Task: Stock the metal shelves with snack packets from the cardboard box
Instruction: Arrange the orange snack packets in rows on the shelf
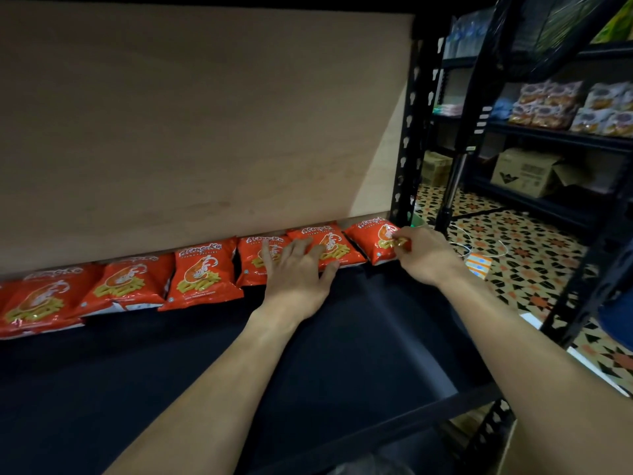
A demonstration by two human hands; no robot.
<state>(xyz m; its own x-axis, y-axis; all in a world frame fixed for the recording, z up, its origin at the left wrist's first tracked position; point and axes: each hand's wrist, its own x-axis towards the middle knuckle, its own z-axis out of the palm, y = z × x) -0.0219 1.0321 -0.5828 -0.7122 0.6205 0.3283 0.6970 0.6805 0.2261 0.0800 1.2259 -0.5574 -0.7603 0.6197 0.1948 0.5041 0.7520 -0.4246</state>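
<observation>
Row of orange foil snack packets (pixel 202 272) is lying along the back edge of the black metal shelf (pixel 342 354), running from the lower left of the frame up to centre right, tops leaning against the tan back panel (pixel 205 114). Six packets are showing, printed faces up, neighbours touching or overlapping slightly.

Left hand (pixel 298 272), centre frame: palm down, fingers straight and spread, lying flat across the fourth and fifth packets from the left. It's pressing, not grasping, with nothing curled around anything.

Right hand (pixel 424 255), centre right: fingers curled in, pinching the right edge of the rightmost packet (pixel 375 240). That packet is sitting at the end of the row, just beside the black perforated upright (pixel 411 149). The fingertips are partly hiding the pinch, so I can't tell how deep the hold goes.

Both forearms are reaching in over the bare front of the shelf.

Right side of the frame: a neighbouring black rack (pixel 561 137) is holding pale snack multipacks (pixel 548 104) on an upper level and a brown printed cardboard box (pixel 524 173) lower down. Patterned tile floor (pixel 513 255) is showing between the racks.
</observation>
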